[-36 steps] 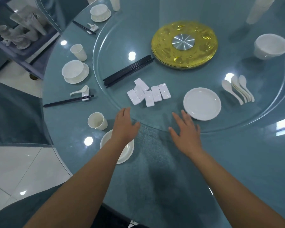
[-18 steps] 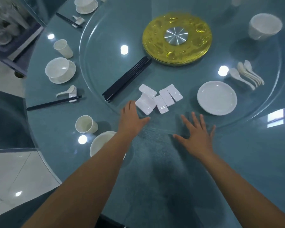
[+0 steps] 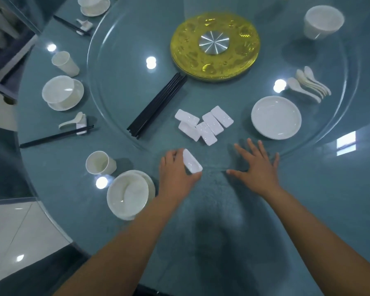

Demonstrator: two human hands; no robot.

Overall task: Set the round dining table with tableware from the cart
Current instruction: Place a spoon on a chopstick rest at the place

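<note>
Near table edge, left hand grips rest.

Centre frame, a cluster of rests lies on the turntable, with a bundle of chopsticks to its left and a plate to its right. Spoons sit above that plate, a bowl at upper right. Lower left on the worktop: a cup above a bowl on a saucer. The left hand has one rest (pinched between thumb and fingers) beside the right hand.
</note>
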